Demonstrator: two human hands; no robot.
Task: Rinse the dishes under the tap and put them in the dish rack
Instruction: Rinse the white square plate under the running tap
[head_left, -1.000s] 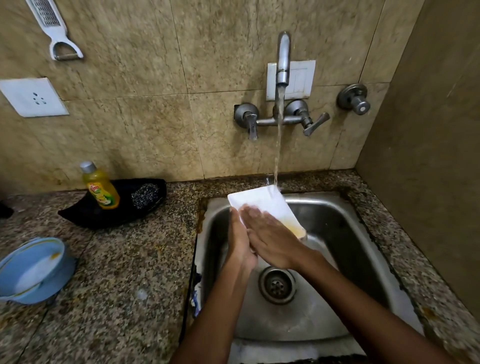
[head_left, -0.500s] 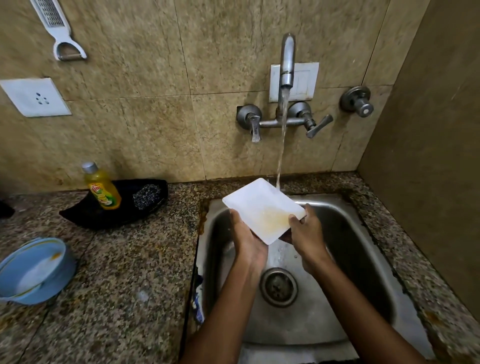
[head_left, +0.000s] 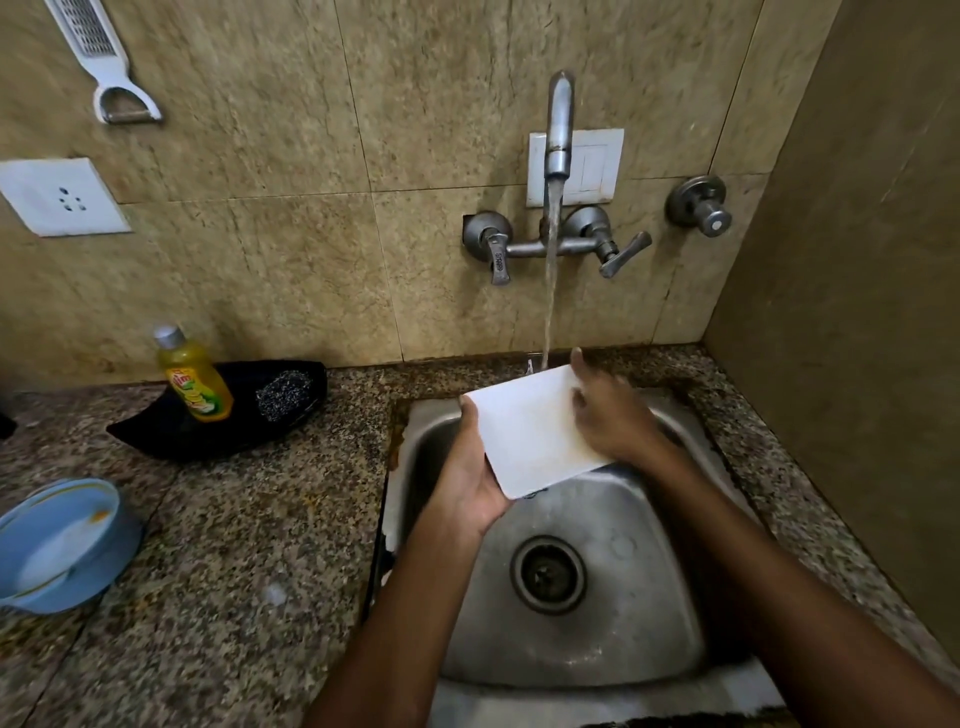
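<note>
A white square plate (head_left: 530, 436) is held tilted over the steel sink (head_left: 639, 623), its far corner under the running stream from the wall tap (head_left: 560, 130). My left hand (head_left: 470, 467) grips the plate's left edge from below. My right hand (head_left: 608, 410) lies flat on the plate's right side, fingers spread and blurred. A blue bowl (head_left: 57, 545) with some residue sits on the counter at the far left. No dish rack is in view.
A yellow dish-soap bottle (head_left: 192, 379) and a steel scrubber (head_left: 283, 395) rest in a black tray (head_left: 171, 436) on the granite counter (head_left: 234, 571). A grater (head_left: 101, 57) hangs on the wall. A side wall closes off the right.
My right hand has moved from gripping the plate's right corner to lying flat on its face. The yellowish stain on the plate has faded. My left hand keeps its hold.
</note>
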